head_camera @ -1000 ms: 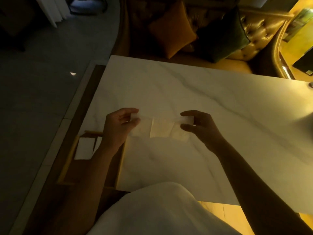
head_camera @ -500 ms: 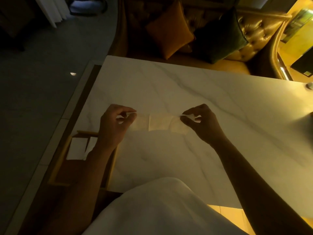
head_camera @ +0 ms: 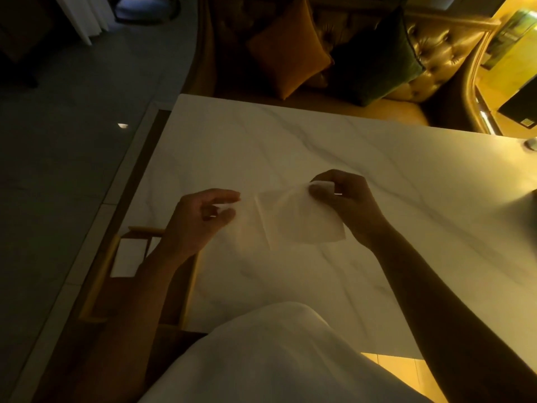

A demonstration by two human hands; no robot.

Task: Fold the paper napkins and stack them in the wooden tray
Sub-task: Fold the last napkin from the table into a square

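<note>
A thin white paper napkin (head_camera: 290,219) hangs stretched between my two hands, just above the marble table (head_camera: 290,146). My left hand (head_camera: 200,219) pinches its left edge between thumb and fingers. The napkin's upper right corner is pinched by my right hand (head_camera: 345,202). A crease runs down the napkin's middle, and its lower right part sags in a curve. The wooden tray (head_camera: 100,271) sits low at the table's left side, partly hidden by my left forearm. A folded white napkin (head_camera: 128,257) lies in it.
A gold tufted sofa (head_camera: 441,45) with an orange cushion (head_camera: 287,50) and a dark green cushion (head_camera: 377,59) stands behind the table's far edge. Grey floor (head_camera: 58,170) lies to the left. My white garment (head_camera: 276,359) covers the near foreground.
The napkin was a narrow strip held taut between my hands; now it hangs wider and sags at the lower right. My right hand has risen slightly. The camera has shifted a little.
</note>
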